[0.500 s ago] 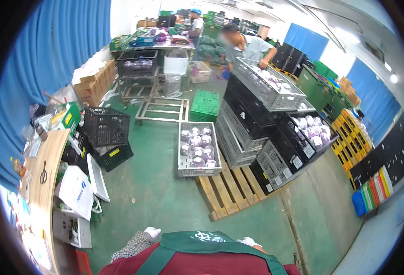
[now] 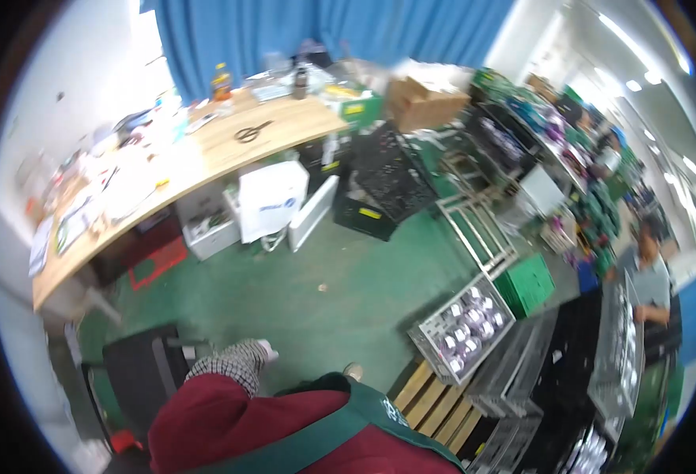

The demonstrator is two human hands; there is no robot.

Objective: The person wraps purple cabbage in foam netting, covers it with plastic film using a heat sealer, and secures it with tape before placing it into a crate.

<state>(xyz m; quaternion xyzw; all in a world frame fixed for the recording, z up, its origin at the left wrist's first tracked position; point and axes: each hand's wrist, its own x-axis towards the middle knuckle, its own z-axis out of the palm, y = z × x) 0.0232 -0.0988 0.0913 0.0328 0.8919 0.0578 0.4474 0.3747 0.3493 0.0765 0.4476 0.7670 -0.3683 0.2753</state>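
Observation:
My left hand (image 2: 268, 351), in a white glove, extends from a checked sleeve at the lower middle, over the green floor. It is small and blurred, so its fingers cannot be made out. It is nearest to a black chair (image 2: 144, 379) on its left. My right hand is not in view. A grey crate (image 2: 425, 345) of purple, wrapped round items (image 2: 472, 317) stands at the right, by a wooden pallet (image 2: 435, 403).
A wooden desk (image 2: 285, 126) with scissors (image 2: 252, 133) curves along the upper left. Below it are a white bag (image 2: 272, 201) and a white box (image 2: 212, 238). Black crates (image 2: 368, 217) lie beyond. A co-worker (image 2: 650, 276) is beside stacked crates (image 2: 553, 347) at the right.
The view has swung left toward the desk, and the crates and co-worker have shifted right in it. My right hand has left the view. The chair has come into view.

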